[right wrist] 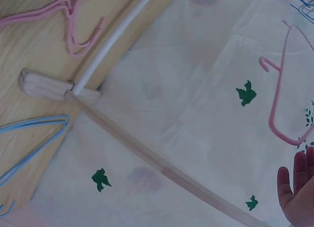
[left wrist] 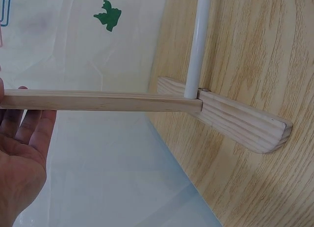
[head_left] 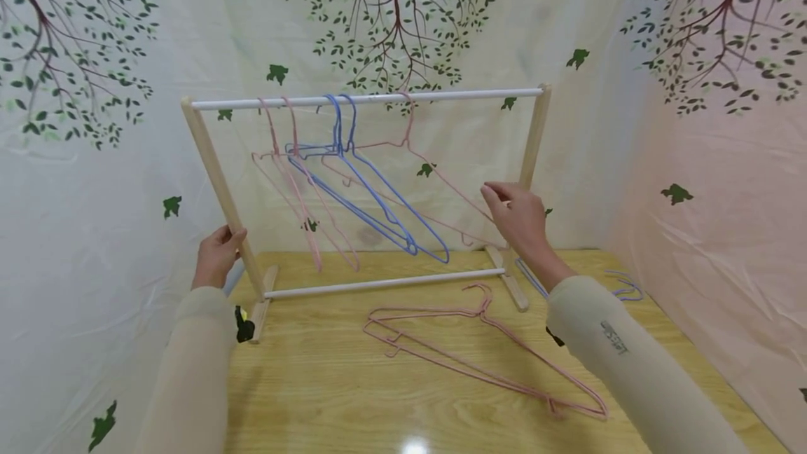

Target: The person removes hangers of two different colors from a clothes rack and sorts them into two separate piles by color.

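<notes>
Wood post (head_left: 217,181), L side — L hand (head_left: 217,258) curls round it, prob. to steady the rail (head_left: 454,95); R hand (head_left: 518,216), loosely bent, empty, nr. pink hanger (head_left: 406,142) hooked on that rail.

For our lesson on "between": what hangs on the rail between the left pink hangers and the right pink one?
Blue hangers; the head view shows them.

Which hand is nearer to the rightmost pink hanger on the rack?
The right hand: near the lower right end of the pink hanger; the left hand grips the left post, farther away.
</notes>
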Action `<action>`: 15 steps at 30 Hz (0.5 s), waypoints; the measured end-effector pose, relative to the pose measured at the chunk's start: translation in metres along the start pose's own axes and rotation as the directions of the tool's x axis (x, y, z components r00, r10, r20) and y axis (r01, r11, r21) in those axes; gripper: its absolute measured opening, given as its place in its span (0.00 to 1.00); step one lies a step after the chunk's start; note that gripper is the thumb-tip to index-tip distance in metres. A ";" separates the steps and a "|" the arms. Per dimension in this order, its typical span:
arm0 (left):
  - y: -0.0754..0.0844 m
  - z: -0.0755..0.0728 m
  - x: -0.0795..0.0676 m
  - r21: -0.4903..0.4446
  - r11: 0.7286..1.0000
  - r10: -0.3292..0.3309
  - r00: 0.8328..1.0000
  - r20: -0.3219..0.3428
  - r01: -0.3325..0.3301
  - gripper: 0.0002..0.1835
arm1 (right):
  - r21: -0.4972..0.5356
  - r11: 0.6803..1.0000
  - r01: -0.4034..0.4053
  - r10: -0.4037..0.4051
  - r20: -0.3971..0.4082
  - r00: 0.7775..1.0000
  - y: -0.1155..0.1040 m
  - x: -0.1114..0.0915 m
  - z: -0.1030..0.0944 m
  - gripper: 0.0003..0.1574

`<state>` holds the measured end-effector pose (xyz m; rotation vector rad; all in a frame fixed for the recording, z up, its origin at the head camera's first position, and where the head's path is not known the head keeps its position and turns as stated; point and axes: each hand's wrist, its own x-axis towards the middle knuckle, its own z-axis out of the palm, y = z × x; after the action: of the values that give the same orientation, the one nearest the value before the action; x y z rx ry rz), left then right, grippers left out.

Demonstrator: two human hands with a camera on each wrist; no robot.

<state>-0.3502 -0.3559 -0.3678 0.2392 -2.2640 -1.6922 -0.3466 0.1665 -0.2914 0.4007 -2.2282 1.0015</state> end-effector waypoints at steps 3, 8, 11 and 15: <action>-0.001 -0.001 0.000 -0.004 1.000 -0.008 1.000 -0.001 0.008 0.32 | -0.011 1.000 0.000 0.000 0.047 0.999 -0.005 0.007 0.003 0.23; 0.001 -0.001 0.001 -0.007 1.000 -0.018 1.000 -0.002 0.018 0.32 | -0.028 0.998 -0.049 0.053 0.131 0.990 -0.007 0.015 0.008 0.25; 0.002 0.000 0.001 -0.011 1.000 -0.026 1.000 -0.003 0.026 0.33 | -0.020 0.996 -0.082 0.084 0.169 0.982 -0.005 0.016 0.012 0.25; 0.002 -0.001 0.000 -0.014 1.000 -0.026 1.000 0.001 0.026 0.32 | 0.002 0.994 -0.105 0.103 0.173 0.980 -0.002 0.016 0.019 0.24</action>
<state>-0.3501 -0.3560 -0.3654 0.2656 -2.2585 -1.7211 -0.3654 0.1512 -0.2892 0.3923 -2.4217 1.0691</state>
